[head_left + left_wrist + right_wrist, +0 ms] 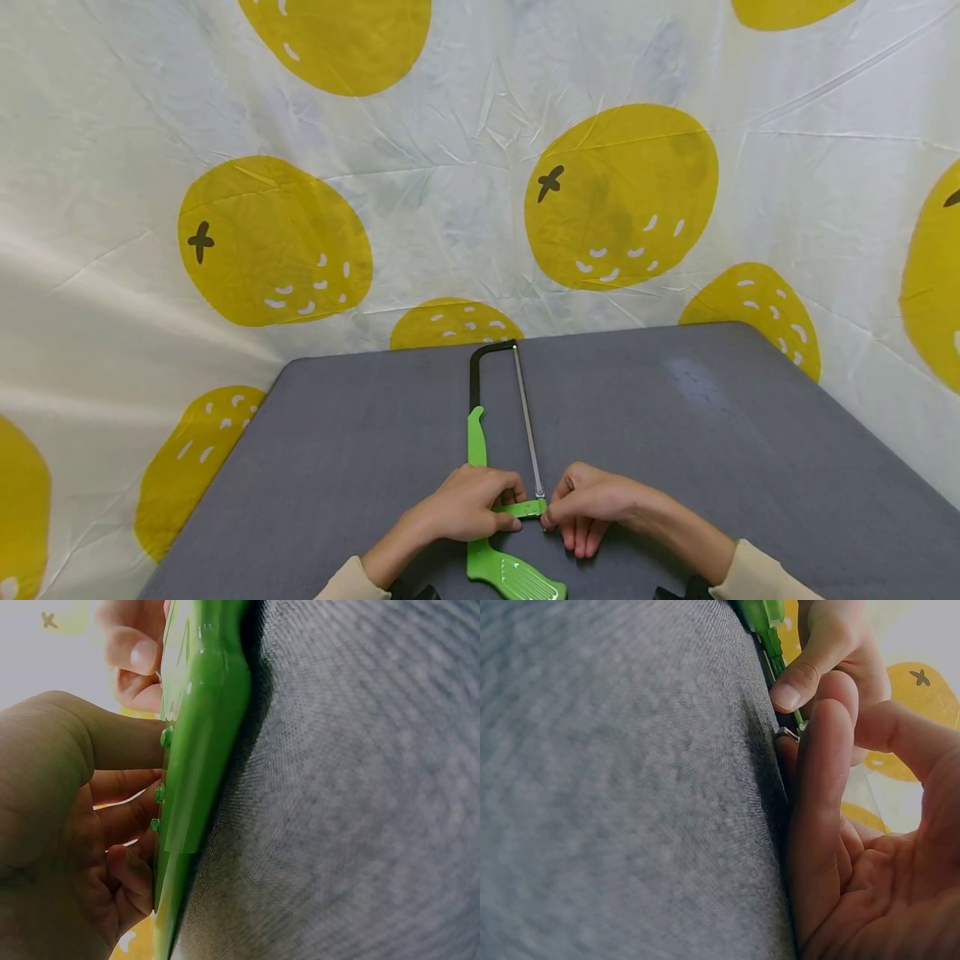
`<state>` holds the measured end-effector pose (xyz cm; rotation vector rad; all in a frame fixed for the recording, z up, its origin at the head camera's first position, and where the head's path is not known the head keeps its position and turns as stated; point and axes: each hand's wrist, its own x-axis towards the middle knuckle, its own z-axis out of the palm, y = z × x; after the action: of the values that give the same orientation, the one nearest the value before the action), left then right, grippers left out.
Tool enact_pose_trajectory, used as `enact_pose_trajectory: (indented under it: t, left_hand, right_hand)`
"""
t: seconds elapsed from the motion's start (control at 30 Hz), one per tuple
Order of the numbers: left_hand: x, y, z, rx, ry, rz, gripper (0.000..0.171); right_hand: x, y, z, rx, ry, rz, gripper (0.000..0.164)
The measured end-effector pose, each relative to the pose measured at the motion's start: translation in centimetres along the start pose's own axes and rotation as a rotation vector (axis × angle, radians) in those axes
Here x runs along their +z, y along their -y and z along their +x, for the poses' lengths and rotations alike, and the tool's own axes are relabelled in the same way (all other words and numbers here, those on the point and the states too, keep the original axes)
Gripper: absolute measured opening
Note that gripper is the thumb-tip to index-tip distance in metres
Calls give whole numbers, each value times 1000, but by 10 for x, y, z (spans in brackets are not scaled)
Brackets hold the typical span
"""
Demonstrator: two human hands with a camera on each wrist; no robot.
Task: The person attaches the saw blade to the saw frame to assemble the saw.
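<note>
A hacksaw (477,442) with a green body, a black front frame and a thin metal blade (527,421) lies flat on the grey table, its front end pointing away. My left hand (471,502) grips the green body above the handle (517,577), thumb and fingers about the short green crosspiece (529,508). At that crosspiece's outer end, my right hand (592,504) pinches the small metal fitting (784,733) near the blade's lower end. Fingers hide most of this fitting. In the left wrist view, the green body (202,750) runs alongside my left thumb.
The grey tabletop (360,450) extends around the saw on both sides. Behind it and to the sides hangs a white cloth (450,225) printed with yellow fruit. The saw's black front end reaches the table's far edge.
</note>
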<state>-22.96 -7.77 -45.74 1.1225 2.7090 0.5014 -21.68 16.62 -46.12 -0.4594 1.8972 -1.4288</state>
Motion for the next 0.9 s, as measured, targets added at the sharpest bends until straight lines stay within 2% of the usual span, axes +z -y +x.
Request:
enact_pose_trajectory:
  t: [0.9]
  left_hand:
    - [-2,-1,-1,4,7,-14,16]
  right_hand:
    - [4,2,1,3,11,27,14]
